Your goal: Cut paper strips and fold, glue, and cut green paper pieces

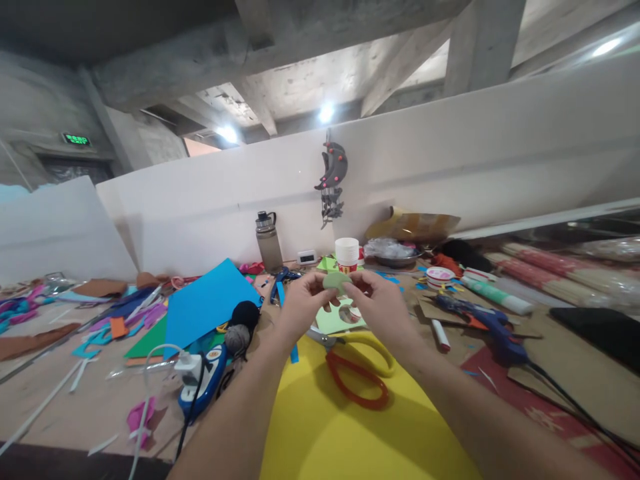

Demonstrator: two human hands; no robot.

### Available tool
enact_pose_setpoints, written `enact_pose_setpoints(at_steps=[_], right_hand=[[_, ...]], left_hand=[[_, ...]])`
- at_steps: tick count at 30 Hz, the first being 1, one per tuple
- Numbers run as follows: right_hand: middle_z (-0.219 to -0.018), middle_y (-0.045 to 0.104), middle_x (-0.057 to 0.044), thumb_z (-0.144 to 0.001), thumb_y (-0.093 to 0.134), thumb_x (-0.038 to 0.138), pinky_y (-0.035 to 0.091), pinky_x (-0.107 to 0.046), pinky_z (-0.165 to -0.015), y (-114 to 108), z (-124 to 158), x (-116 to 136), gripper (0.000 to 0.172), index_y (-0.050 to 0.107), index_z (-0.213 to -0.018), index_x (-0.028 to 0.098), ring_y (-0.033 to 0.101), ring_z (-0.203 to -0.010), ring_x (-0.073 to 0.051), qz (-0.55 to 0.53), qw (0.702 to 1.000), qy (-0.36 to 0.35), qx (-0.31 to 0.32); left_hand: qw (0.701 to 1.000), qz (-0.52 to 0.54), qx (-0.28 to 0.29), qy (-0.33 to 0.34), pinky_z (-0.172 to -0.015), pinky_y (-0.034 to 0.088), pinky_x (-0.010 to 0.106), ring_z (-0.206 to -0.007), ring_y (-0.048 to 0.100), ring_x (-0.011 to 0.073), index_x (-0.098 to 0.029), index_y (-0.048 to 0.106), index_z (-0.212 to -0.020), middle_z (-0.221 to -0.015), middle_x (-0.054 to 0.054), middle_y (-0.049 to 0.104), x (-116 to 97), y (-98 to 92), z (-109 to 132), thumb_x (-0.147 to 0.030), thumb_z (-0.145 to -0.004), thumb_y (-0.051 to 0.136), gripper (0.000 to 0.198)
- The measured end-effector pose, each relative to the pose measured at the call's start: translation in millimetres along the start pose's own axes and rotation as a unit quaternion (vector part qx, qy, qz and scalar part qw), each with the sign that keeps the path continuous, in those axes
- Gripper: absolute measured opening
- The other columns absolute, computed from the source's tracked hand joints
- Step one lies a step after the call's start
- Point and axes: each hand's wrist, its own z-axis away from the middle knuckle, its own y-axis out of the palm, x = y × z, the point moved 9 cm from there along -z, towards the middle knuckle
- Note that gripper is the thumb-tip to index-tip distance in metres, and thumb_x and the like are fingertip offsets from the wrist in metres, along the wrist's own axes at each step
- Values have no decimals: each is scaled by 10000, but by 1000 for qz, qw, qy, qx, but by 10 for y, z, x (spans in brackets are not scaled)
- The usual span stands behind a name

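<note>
Between my two hands is a small pale green disc [336, 283], held up above the table. My left hand [306, 301] pinches its left side, and my right hand [377, 303] has fingers closed on its right side. Beneath them lies a light green sheet [327, 321] with a round hole in it. Scissors with red and yellow handles [357, 387] rest on a large yellow sheet [310, 427], just below my hands. A stack of white paper cups [347, 252] stands right behind the disc.
Blue sheet [207, 307], power strip [207, 383] and yarn balls [239, 339] lie to the left. A bottle [269, 243] stands behind. On the right are a blue glue gun [495, 327], a marker [441, 335] and a black phone-like slab [597, 337].
</note>
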Motion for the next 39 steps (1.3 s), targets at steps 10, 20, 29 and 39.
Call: enact_pose_setpoints(at_steps=[10,20,29,39], right_hand=[[-632,586,-2,-735,600,614,393,-209,-408,153,-29,-226,467,629,-901,178,548,-496,-119,-193,975,94,50],[-659,586,-1,-705,654,427,427,-224,-450,61,-29,-106,314,649,-850,148,508,-549,-112,-118,992,51,16],[-614,552,15,-700,638,401,383,-224,-452,-6,-36,-122,256,640,-776,156,454,-530,-107,-84,995,50,-11],[-600,529,23,-720,677,465,380,-223,-454,57,-22,-135,311,572,-730,173,491,-526,-111,-135,989,56,9]], left_hand=[[992,116,-3,-41,-516,423,214,-552,577,110,-139,652,-814,-625,26,640,123,-16,-28,-402,-653,792,339],[996,78,-38,-31,-499,397,209,-529,548,100,-136,649,-778,-599,14,626,65,-57,-3,-349,-642,798,294],[992,109,-39,-47,-481,391,207,-534,568,99,-134,657,-778,-626,31,648,110,-57,2,-408,-672,775,317],[981,172,-42,-78,-460,366,174,-471,537,73,-115,642,-750,-554,33,630,164,-55,-5,-421,-668,783,347]])
